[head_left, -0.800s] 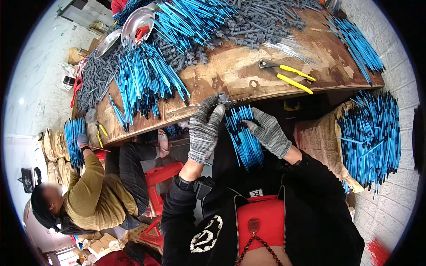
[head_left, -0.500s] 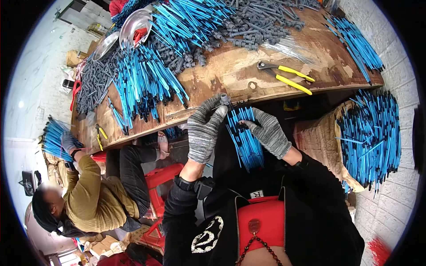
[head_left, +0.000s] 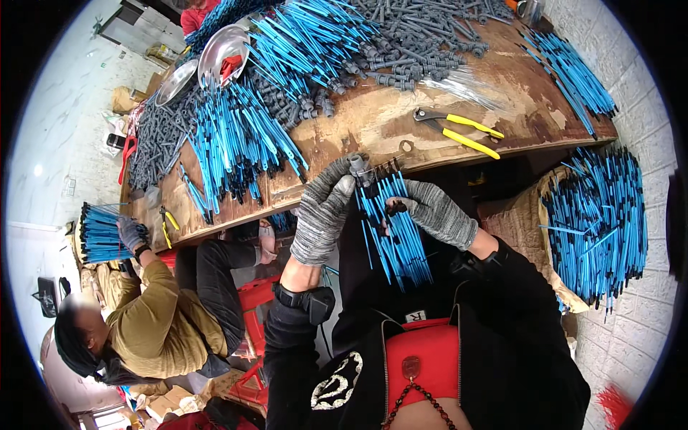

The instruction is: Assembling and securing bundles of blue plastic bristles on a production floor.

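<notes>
My left hand [head_left: 319, 215], in a grey knitted glove, pinches a grey plastic fitting [head_left: 360, 169] between thumb and fingers. My right hand [head_left: 441, 215], gloved alike, has its fingers closed on the upper part of a bundle of thin blue rods with black ends [head_left: 396, 247]. The bundle hangs slanted over my lap, just in front of the table edge. The fitting is at the bundle's top, by its black tips; whether a rod sits in it I cannot tell.
On the wooden table [head_left: 530, 107] lie yellow-handled pliers [head_left: 469, 142], thin clear strands [head_left: 462, 86], piled grey fittings [head_left: 430, 36] and blue rods [head_left: 229, 136]. A sack of blue rods [head_left: 598, 226] stands right. A co-worker [head_left: 165, 308] at left handles another rod bundle [head_left: 104, 233].
The fitting and my left hand have shifted slightly left and down. The rod bundle has tilted more, its lower end swinging right. The co-worker's hand has moved right.
</notes>
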Tool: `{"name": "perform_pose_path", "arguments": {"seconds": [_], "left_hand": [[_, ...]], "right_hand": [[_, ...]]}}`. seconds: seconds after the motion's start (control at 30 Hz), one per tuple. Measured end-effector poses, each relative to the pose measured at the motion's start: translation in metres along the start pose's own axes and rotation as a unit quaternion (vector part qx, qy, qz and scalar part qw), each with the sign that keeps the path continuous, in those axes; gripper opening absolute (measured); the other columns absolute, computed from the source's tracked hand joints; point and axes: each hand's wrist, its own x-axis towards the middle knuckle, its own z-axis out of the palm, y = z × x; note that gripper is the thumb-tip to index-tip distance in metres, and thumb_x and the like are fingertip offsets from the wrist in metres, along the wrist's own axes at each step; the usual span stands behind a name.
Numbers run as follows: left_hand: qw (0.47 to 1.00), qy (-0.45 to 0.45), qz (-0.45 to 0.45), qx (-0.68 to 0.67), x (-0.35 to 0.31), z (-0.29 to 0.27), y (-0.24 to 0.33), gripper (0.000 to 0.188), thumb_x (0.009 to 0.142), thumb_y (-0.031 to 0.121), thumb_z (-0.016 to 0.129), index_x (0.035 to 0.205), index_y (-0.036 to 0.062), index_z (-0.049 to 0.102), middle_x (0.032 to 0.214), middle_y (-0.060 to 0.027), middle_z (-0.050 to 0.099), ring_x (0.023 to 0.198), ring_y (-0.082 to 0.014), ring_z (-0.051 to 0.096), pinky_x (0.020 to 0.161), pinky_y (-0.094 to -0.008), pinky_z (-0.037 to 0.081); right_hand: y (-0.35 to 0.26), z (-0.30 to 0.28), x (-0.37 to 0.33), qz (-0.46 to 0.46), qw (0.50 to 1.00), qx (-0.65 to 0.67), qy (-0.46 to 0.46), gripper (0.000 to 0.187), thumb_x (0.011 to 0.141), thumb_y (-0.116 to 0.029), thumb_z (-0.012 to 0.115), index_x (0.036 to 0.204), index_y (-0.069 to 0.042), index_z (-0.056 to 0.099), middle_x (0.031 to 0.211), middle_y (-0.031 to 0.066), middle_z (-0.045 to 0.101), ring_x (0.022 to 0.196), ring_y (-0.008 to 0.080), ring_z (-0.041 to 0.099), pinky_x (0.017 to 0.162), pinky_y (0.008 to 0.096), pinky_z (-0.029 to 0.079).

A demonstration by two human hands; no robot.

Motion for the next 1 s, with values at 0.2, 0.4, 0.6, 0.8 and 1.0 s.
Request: {"name": "perform_pose_path", "arguments": {"seconds": [0.2,0.4,0.6,0.8,1.0], "left_hand": [[0.999,-0.029,0.0,-0.023,-0.001,-0.012,-0.01,0.027,0.09,0.01,0.055,0.115,-0.0004,0.057,0.106,-0.0065,0.063,0.096,-0.0122,0.057,0.088,-0.0248,0.043],[0.999,-0.037,0.007,0.028,-0.002,-0.012,-0.002,0.028,0.089,0.012,0.057,0.114,-0.0002,0.058,0.105,-0.0071,0.064,0.097,-0.0122,0.057,0.088,-0.0246,0.043],[0.994,-0.065,-0.01,-0.089,-0.002,-0.017,-0.006,0.03,0.088,0.016,0.059,0.114,0.0008,0.058,0.108,-0.0077,0.062,0.1,-0.0137,0.056,0.09,-0.0257,0.042],[0.982,-0.121,-0.013,-0.145,0.004,-0.026,-0.01,0.035,0.086,0.019,0.062,0.116,0.0014,0.056,0.111,-0.0086,0.061,0.102,-0.0156,0.055,0.093,-0.0277,0.041],[0.956,-0.174,-0.033,-0.234,0.001,-0.024,-0.016,0.037,0.082,0.019,0.067,0.115,0.0027,0.057,0.107,-0.0081,0.061,0.097,-0.0163,0.057,0.088,-0.0291,0.043]], "right_hand": [[-0.013,0.004,0.0,0.068,0.998,0.007,-0.015,0.02,0.09,-0.014,0.055,0.098,0.002,0.061,0.086,0.0082,0.065,0.083,0.0137,0.062,0.079,0.0257,0.05],[0.01,0.004,-0.003,0.07,0.996,0.031,-0.038,0.022,0.09,-0.016,0.052,0.107,-0.003,0.059,0.093,0.0109,0.064,0.087,0.021,0.062,0.081,0.0308,0.048],[0.008,0.008,-0.002,0.099,0.984,0.126,-0.074,0.024,0.091,-0.018,0.049,0.107,-0.003,0.059,0.096,0.011,0.064,0.091,0.0203,0.061,0.083,0.0299,0.047],[-0.008,0.006,0.003,0.095,0.987,0.098,-0.085,0.027,0.092,-0.021,0.049,0.109,-0.002,0.058,0.097,0.0102,0.065,0.093,0.019,0.061,0.084,0.0288,0.047],[-0.008,0.003,-0.004,0.131,0.965,0.18,-0.139,0.025,0.091,-0.022,0.052,0.105,-0.002,0.057,0.094,0.0083,0.064,0.088,0.0161,0.062,0.08,0.0275,0.049]]}}
